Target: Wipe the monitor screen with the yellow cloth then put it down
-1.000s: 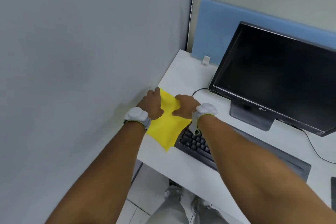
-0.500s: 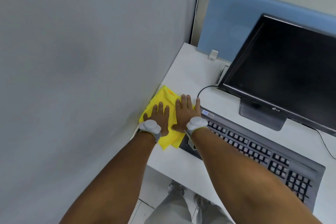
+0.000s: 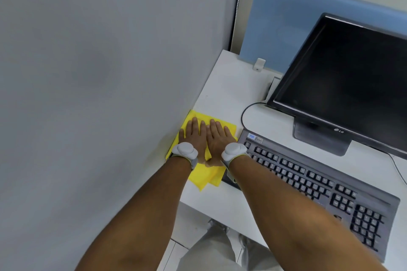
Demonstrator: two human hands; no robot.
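Observation:
The yellow cloth [image 3: 204,177] lies folded flat on the white desk [image 3: 229,88], against the grey partition at the desk's left edge. My left hand [image 3: 192,133] rests palm down on the cloth with fingers straight. My right hand [image 3: 218,136] lies flat beside it, also pressing on the cloth. Neither hand grips the cloth. The black monitor [image 3: 350,77] stands to the right, its screen dark, well apart from both hands.
A dark grey keyboard [image 3: 319,180] lies right of the cloth, its left end touching my right wrist. A black cable [image 3: 244,112] loops from behind the monitor. A blue divider panel [image 3: 293,17] stands at the desk's back. The grey partition [image 3: 99,72] walls the left side.
Both hands went from curled on the cloth to lying flat with fingers spread, then slid slightly forward over it. The cloth is now smoothed flat. The view shifted right and downward.

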